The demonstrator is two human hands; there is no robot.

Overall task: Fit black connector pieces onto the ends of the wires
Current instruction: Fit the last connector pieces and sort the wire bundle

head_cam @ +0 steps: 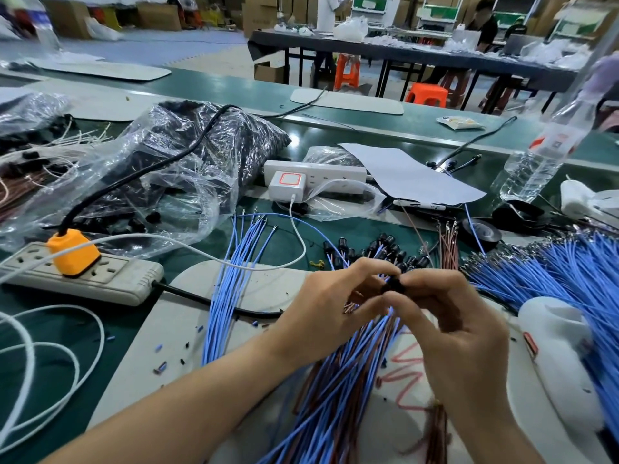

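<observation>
While R hand (462,333) pinches connector (393,287), wires (335,390) clutter mat (187,329).

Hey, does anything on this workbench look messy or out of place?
Small blue and black scraps lie scattered on the pale mat and green table, left of the loose blue wires: stray debris, not sorted parts. A paper sheet covers one end of the white power strip.

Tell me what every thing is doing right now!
black connector: pinched between both hands
left hand: pinches the black connector
right hand: pinches the black connector
orange plug: plugged into grey power strip
white charger: plugged into white power strip
water bottle: standing
</observation>
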